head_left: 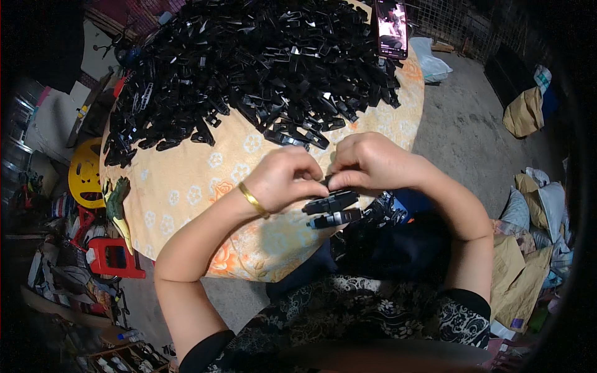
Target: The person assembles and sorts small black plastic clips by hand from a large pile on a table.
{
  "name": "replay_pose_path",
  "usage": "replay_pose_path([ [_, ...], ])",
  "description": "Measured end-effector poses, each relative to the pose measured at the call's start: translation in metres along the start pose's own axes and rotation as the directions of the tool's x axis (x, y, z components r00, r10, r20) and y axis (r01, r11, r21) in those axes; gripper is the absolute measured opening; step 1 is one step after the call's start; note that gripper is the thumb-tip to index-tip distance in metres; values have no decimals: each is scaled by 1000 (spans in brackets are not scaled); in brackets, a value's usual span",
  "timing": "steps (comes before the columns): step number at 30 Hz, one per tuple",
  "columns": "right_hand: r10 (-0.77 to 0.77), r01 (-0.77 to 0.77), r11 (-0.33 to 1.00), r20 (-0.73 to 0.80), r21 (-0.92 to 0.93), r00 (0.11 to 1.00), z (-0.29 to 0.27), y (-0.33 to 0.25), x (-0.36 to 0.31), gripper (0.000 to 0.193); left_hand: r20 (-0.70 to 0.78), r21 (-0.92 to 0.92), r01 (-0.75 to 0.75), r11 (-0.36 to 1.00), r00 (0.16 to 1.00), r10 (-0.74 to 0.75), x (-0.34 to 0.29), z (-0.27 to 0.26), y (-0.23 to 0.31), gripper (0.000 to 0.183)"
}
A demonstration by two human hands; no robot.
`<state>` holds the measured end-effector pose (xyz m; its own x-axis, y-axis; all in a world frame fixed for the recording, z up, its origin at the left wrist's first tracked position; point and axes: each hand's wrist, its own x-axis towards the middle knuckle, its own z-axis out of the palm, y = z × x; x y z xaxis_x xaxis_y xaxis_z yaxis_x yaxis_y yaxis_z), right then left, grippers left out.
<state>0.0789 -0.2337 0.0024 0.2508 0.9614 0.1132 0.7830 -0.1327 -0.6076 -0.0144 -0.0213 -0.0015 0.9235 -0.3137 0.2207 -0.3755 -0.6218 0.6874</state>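
Over the table's near edge, my left hand (287, 179) and my right hand (368, 163) meet, thumbs and fingers pinched together. Between the fingertips shows a bit of a small black plastic part (326, 181); the fingers hide most of it. A gold bangle (254, 199) circles my left wrist. Just below the hands lie two longer black plastic pieces, a black clip-like piece (331, 202) and another with a grey shiny middle (336, 219). Beyond my hands a big heap of similar black plastic parts (249, 68) covers the far side of the table.
The round table has a yellow flowered cloth (186, 186). A phone (392, 31) with its screen lit stands at the far right edge. A red stool (115, 258) and a yellow round object (89, 173) are on the left. Paper and plastic sacks (519, 280) lie on the right.
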Motion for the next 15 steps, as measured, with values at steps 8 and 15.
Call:
replay_pose_path([
  [8,-122,-48,932,-437,-359,891,28,21,23,30,-188,521,-83,850,960,209,5,-26,-27,23],
  [15,-34,-47,983,-421,-180,906,9,24,13,24,-127,433,45,900,992,11,-5,-18,3,20],
])
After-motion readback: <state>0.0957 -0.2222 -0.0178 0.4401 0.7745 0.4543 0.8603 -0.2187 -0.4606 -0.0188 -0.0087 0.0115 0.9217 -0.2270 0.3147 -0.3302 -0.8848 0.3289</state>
